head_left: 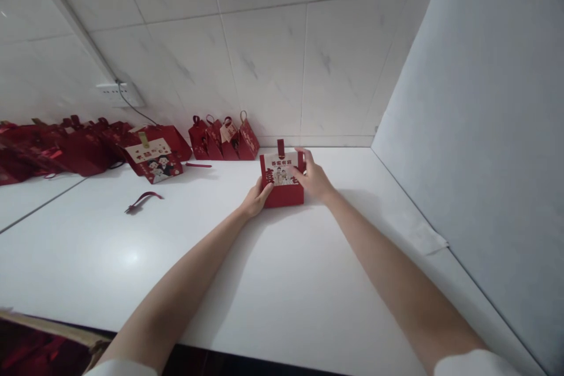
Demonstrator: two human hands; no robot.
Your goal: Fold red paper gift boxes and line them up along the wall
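A red gift box (284,195) with a pale printed flap and a dark red strap on top stands upright on the white table. My left hand (255,198) grips its lower left side, thumb on the front. Around the upper right edge curls my right hand (314,175), its thumb against the printed front and its fingers behind the top corner. The back of the box is hidden.
Several red boxes with loop handles (224,140) lean at the wall. A printed box (156,160) and more red boxes (83,147) stand left. Loose red straps (143,201) lie nearby. A tall white panel (480,129) bounds the right; a wall socket (120,94) is behind.
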